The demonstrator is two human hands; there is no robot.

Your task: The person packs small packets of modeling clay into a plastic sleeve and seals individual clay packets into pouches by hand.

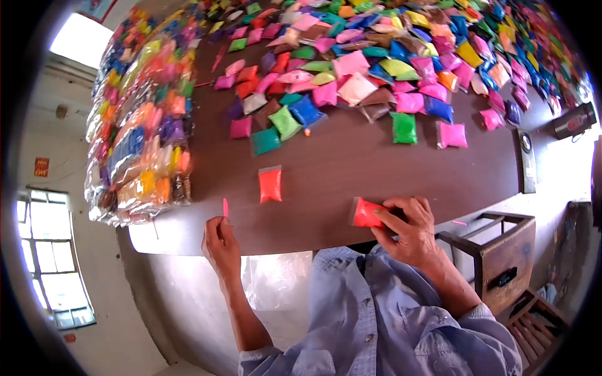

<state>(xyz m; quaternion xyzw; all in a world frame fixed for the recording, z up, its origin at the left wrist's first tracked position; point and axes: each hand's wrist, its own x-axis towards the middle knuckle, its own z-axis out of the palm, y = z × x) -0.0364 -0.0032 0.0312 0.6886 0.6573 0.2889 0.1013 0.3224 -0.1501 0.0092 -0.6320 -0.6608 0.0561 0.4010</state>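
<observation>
My left hand is closed around the lower end of a thin pink stick, which points up at the table's front edge. My right hand pinches a small red packet by its right side, low over the table near the front edge. Between the two hands, farther back, another red packet lies flat on the brown table. A green packet and a pink packet lie beyond my right hand.
A large heap of colourful packets covers the back of the table. Clear bags full of packets are stacked at the left. A wooden stool stands at the right, and a dark object lies at the right edge.
</observation>
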